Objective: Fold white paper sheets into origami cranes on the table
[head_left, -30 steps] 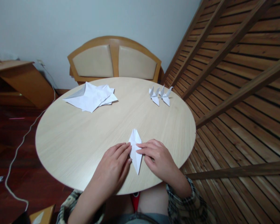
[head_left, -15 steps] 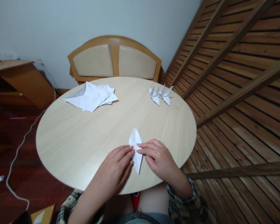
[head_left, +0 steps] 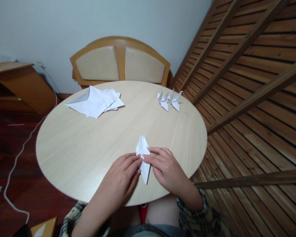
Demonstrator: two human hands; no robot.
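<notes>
A white sheet folded into a narrow kite-like diamond, an origami piece (head_left: 143, 146), lies near the front edge of the round table, its split tip pointing away from me. My left hand (head_left: 124, 172) holds its left edge, fingers close together and fingertips pressed on the paper. From the right, my right hand (head_left: 164, 164) grips the paper, with a fingertip on its middle and another at its right edge. Both thumbs are partly hidden. Two finished white paper cranes, a left crane (head_left: 163, 101) and a right crane (head_left: 174, 101), stand at the back right of the table.
Several loose white paper sheets (head_left: 96, 102) overlap at the back left of the round wooden table (head_left: 76, 141). A padded chair (head_left: 122, 59) stands behind it. Wooden slats (head_left: 256, 98) rise on the right. A white cable (head_left: 17, 161) runs along the floor at left.
My right hand's fingers have shifted slightly on the origami piece, one fingertip moving left toward its middle and another drawing back to its right edge. My left hand stays in place.
</notes>
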